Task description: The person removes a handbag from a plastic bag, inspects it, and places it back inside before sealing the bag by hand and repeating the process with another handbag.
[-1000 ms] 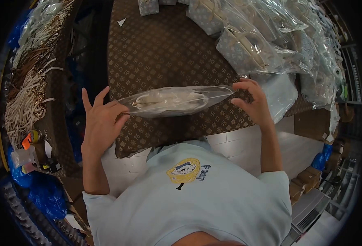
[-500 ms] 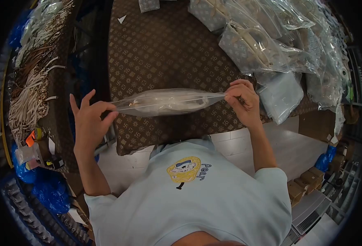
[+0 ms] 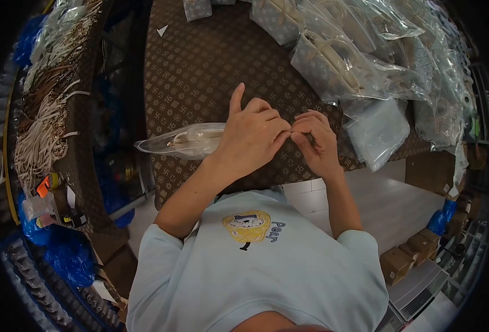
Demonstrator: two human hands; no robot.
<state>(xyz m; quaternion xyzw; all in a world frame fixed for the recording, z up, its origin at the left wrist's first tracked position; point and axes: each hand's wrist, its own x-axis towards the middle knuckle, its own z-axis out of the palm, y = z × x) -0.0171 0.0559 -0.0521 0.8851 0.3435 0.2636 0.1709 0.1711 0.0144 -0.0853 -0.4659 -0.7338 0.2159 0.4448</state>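
Note:
A clear plastic bag (image 3: 169, 141) with a pale item inside stretches across the front part of the patterned brown table. My left hand (image 3: 254, 133) reaches over the bag and covers its right part, with thumb and forefinger pinched at the bag's right end. Touching or nearly touching those fingertips, my right hand (image 3: 316, 141) pinches the same end from the right. The bag's left end lies free, with no hand on it.
The patterned brown table (image 3: 200, 72) carries bagged grey items (image 3: 333, 61) at the back right and a flat stack of clear bags (image 3: 378, 133) right of my hands. Bundled pale straps (image 3: 42, 133) hang at the left. Cardboard boxes (image 3: 396, 263) stand low at the right.
My left hand has let go of the bag's left end and moved right to its other end, beside my right hand. The right hand has shifted slightly left and stays pinched.

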